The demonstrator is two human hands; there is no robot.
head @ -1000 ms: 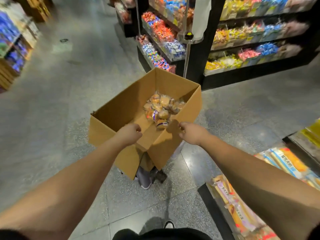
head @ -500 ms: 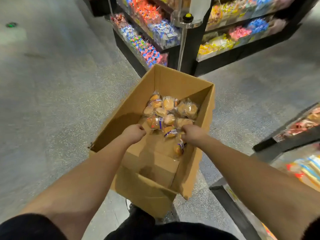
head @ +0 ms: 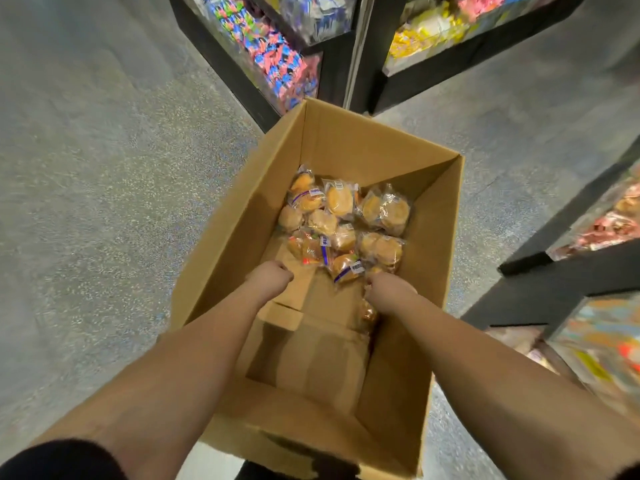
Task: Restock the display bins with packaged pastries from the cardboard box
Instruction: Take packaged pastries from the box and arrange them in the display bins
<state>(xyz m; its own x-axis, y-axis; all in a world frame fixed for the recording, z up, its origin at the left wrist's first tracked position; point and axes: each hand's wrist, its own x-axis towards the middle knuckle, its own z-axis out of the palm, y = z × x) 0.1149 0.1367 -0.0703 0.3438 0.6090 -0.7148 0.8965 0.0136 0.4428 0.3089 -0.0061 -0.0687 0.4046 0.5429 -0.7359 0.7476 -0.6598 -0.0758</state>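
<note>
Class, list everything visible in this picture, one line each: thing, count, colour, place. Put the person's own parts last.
cardboard box: one, brown, centre, open at the top
packaged pastries: a pile, too many overlap to count, golden in clear wrap, far end of the box floor
display shelves: one black unit, top, holding bright blurred packets
display bins: black-framed, right edge, contents blurred
floor: grey speckled, all around
left hand: fingers curled, inside the box
right hand: fingers curled, among the pastries
sleeve: black, bottom left
</note>
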